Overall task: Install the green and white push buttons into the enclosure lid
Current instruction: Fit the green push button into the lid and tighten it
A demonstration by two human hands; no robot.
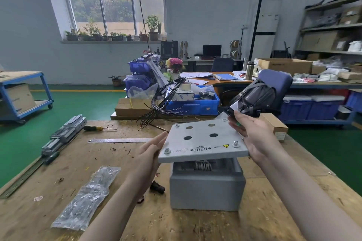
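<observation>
The grey enclosure lid (203, 143), with four round holes and a screw in each visible corner, is lifted and tilted above the open grey enclosure box (207, 190). My left hand (150, 152) presses its straight fingers against the lid's left edge. On the lid's right edge lies my right hand (254, 135), whose fingertips pinch a black push button body with a bit of green showing (233, 115) at the lid's far right corner. I see no white button. Terminal blocks show inside the box under the lid.
On the wooden bench lie a small black part (157, 187) left of the box, a plastic bag of parts (88, 197), a steel ruler (119, 140), two screwdrivers (94, 128) and DIN-rail terminals (64, 133). A cardboard box (274, 126) sits at right, black wires (162, 101) behind.
</observation>
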